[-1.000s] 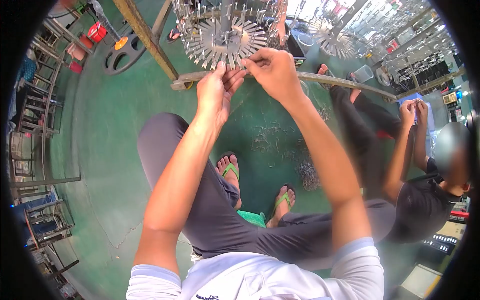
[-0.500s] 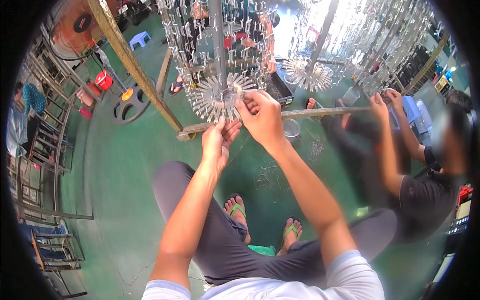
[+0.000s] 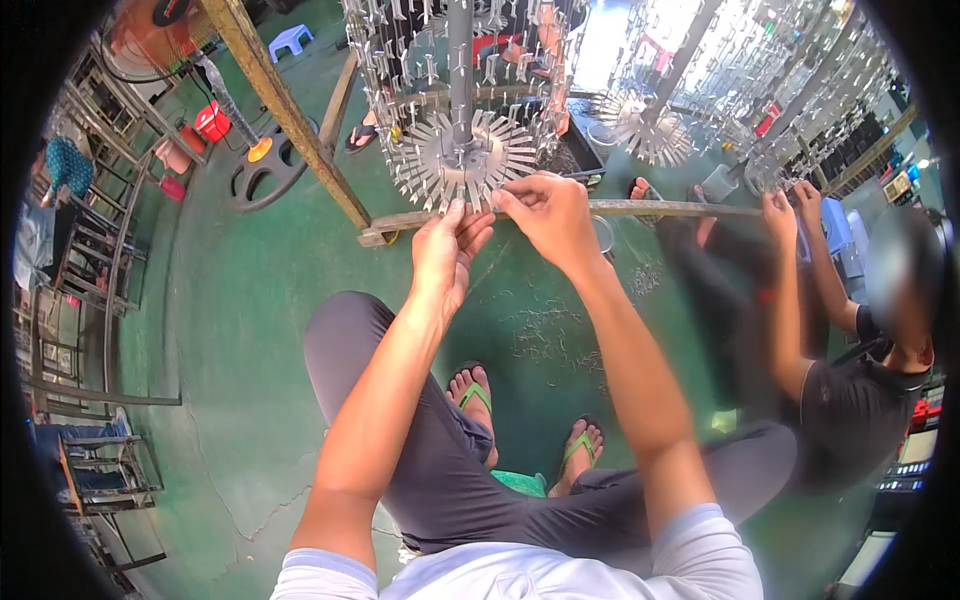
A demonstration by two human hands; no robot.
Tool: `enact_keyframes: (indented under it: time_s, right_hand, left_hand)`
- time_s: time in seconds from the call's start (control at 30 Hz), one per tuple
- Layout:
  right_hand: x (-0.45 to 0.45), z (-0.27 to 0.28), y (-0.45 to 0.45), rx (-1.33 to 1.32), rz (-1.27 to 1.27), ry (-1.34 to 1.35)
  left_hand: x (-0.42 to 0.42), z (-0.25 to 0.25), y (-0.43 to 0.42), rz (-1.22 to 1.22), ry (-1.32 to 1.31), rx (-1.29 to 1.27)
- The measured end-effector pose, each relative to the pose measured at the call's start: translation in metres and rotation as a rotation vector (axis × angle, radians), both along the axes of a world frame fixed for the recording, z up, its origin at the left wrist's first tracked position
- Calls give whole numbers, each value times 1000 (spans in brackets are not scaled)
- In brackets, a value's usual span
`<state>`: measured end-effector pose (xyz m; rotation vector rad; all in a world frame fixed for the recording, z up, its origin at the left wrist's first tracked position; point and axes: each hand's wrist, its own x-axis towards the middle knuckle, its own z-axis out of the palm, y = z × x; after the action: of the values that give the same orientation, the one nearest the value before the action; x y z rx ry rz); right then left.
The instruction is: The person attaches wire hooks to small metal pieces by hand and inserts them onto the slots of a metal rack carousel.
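Observation:
A round metal disc (image 3: 432, 150) with flat teeth fanning out around its rim sits low on an upright grey pole (image 3: 460, 70). Strings of small silvery metal pieces (image 3: 380, 90) hang in a ring about the pole. My left hand (image 3: 440, 255) is at the disc's near edge, palm turned up, thumb and fingertips closed by the teeth. Just to its right, my right hand (image 3: 555, 220) pinches with thumb and forefinger at the rim. Whatever lies between the fingertips of either hand is too small to make out.
A wooden bar (image 3: 650, 208) runs below the disc, joined to a slanted post (image 3: 290, 110). A second toothed disc (image 3: 645, 130) hangs to the right. A person (image 3: 860, 400) sits at right, hands raised to another rack. Metal scraps (image 3: 550, 335) litter the green floor.
The view has shifted, so the racks appear higher and further right. My right hand has come down from over the disc to its near rim; my left hand stays at the edge.

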<state>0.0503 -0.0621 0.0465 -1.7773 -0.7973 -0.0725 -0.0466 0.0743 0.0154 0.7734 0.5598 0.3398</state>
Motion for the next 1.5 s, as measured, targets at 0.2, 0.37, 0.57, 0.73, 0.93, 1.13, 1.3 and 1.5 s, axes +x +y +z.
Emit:
enact_keyframes:
  time_s: [0.2,0.37,0.57,0.73,0.93,1.13,1.3,1.5]
  right_hand:
    - [2,15,1,-144,27,-95]
    - [0,12,2,-97,20,-48]
    - [0,3,4,-82,5,-81]
    - [-5,9,1,-68,-7,-68]
    - [19,2,-15,193,-425,-44]
    - [64,-15,-23,217,-156,139]
    - [65,-11,-33,230,-93,180]
    - [60,-23,-35,369,-39,124]
  left_hand:
    - [-2,7,-2,-6,-10,-5]
    - [-2,9,-3,-2,12,-25]
    - [-4,11,-2,-15,16,-9]
    - [-2,0,1,-14,-21,31]
    - [1,-1,1,-77,-56,91]
    - [6,-7,8,-108,-21,136]
    - [7,-7,17,-110,13,170]
    - [5,-7,16,-87,47,162]
